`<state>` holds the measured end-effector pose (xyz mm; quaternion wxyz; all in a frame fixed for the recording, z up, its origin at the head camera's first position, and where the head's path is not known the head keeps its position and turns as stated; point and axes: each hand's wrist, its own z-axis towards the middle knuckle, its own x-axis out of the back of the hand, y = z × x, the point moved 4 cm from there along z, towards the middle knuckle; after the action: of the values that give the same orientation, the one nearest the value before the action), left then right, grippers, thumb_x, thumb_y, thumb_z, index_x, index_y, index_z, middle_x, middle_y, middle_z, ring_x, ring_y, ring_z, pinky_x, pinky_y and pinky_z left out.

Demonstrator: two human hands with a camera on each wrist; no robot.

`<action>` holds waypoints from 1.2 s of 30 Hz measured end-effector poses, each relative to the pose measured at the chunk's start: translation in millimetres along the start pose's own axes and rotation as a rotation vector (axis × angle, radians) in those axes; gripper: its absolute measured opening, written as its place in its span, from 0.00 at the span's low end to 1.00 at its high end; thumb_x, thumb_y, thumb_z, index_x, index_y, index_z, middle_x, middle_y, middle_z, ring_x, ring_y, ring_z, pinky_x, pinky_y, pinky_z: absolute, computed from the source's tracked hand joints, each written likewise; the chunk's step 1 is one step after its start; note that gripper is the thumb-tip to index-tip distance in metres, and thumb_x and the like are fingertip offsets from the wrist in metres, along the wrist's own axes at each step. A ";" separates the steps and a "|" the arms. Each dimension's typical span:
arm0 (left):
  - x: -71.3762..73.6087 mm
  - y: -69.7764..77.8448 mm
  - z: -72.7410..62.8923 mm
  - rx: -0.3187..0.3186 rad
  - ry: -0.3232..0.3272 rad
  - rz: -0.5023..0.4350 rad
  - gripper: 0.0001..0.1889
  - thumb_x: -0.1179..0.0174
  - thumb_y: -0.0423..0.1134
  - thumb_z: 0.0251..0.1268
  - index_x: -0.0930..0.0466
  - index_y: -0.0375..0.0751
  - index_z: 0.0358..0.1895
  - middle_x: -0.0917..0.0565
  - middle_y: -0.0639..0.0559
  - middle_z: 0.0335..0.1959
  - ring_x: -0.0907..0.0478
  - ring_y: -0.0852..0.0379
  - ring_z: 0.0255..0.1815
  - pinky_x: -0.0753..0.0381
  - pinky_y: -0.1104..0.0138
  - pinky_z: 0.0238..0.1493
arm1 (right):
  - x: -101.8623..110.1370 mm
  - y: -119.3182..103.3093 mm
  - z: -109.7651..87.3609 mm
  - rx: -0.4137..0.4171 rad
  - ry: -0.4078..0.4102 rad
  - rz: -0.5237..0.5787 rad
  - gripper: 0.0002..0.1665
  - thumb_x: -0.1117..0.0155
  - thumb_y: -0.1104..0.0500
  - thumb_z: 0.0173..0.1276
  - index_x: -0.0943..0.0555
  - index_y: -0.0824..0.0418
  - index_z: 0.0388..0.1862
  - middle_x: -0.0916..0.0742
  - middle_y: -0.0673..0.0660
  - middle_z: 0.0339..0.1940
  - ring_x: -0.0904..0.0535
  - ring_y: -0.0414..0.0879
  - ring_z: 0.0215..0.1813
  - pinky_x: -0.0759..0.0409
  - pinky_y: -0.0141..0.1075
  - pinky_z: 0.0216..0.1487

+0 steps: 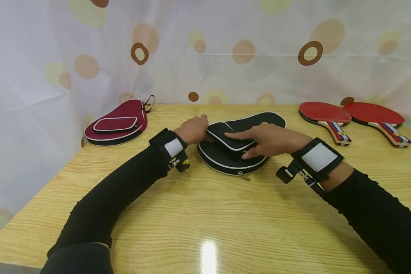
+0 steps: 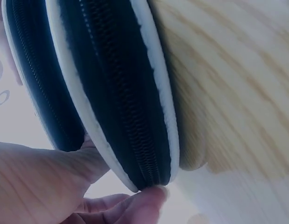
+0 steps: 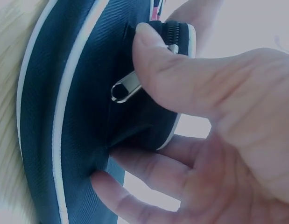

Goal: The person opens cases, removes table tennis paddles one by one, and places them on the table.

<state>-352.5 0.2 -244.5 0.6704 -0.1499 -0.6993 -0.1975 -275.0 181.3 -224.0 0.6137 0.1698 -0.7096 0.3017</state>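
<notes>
Pinching the black case (image 1: 219,156) at nine o'clock, your left grip (image 1: 193,130) best steadies it while your right grip (image 1: 268,139) clasps its pocket (image 1: 234,143).

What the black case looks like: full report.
The black case looks like fabric, edged in white piping, side zipper apparently closed, with a smaller zippered pocket on top. It rests on the wooden table, broad end nearest, narrower end pointing far right. The left hand grips its left edge; the right hand holds the pocket.
</notes>
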 end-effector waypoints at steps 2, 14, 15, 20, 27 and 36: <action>0.4 0.5 -1.5 -0.001 0.001 0.004 0.30 0.35 0.50 0.68 0.26 0.25 0.58 0.20 0.35 0.49 0.16 0.44 0.41 0.18 0.60 0.39 | -0.8 -0.7 0.3 -0.004 0.009 0.004 0.43 0.29 0.51 0.68 0.35 0.46 0.79 0.22 0.56 0.22 0.40 0.42 0.19 0.33 0.38 0.30; -4.2 -1.0 -8.8 -0.073 -0.118 -0.096 0.17 0.43 0.43 0.77 0.18 0.30 0.54 0.15 0.42 0.35 0.21 0.55 0.25 0.27 0.69 0.28 | -3.9 -6.7 4.5 -0.039 0.031 -0.026 0.44 0.27 0.50 0.65 0.34 0.50 0.78 0.22 0.56 0.25 0.28 0.47 0.29 0.30 0.39 0.35; -2.9 0.7 -11.0 -0.078 -0.125 -0.088 0.18 0.43 0.44 0.77 0.19 0.30 0.54 0.15 0.42 0.37 0.20 0.54 0.29 0.26 0.68 0.31 | -4.2 -7.6 4.9 -0.040 0.037 -0.030 0.44 0.27 0.51 0.65 0.34 0.50 0.78 0.19 0.58 0.28 0.25 0.48 0.32 0.28 0.39 0.36; -0.2 12.5 -22.2 -0.097 -0.177 -0.042 0.22 0.42 0.49 0.76 0.22 0.32 0.58 0.16 0.41 0.46 0.20 0.51 0.43 0.26 0.63 0.45 | -4.7 -12.2 8.8 -0.032 0.077 -0.077 0.43 0.28 0.51 0.66 0.33 0.54 0.77 0.14 0.68 0.50 0.17 0.53 0.46 0.23 0.44 0.44; -1.9 23.1 -31.7 -0.115 -0.214 -0.023 0.22 0.43 0.51 0.76 0.20 0.33 0.55 0.15 0.43 0.44 0.21 0.53 0.40 0.24 0.63 0.45 | -5.8 -15.7 13.1 -0.034 0.107 -0.110 0.42 0.28 0.51 0.67 0.32 0.56 0.76 0.14 0.65 0.33 0.20 0.49 0.34 0.24 0.43 0.40; -4.6 21.2 -26.9 -0.137 -0.240 -0.056 0.22 0.43 0.53 0.75 0.19 0.36 0.54 0.20 0.48 0.38 0.25 0.54 0.37 0.29 0.64 0.41 | -7.0 -21.7 15.6 -0.046 0.129 -0.139 0.42 0.28 0.50 0.67 0.32 0.58 0.76 0.27 0.53 0.13 0.33 0.46 0.21 0.31 0.40 0.33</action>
<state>-318.6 6.2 -246.9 0.5643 -0.1984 -0.7634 -0.2439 -272.4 154.0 -227.1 0.6815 0.1847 -0.6617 0.2522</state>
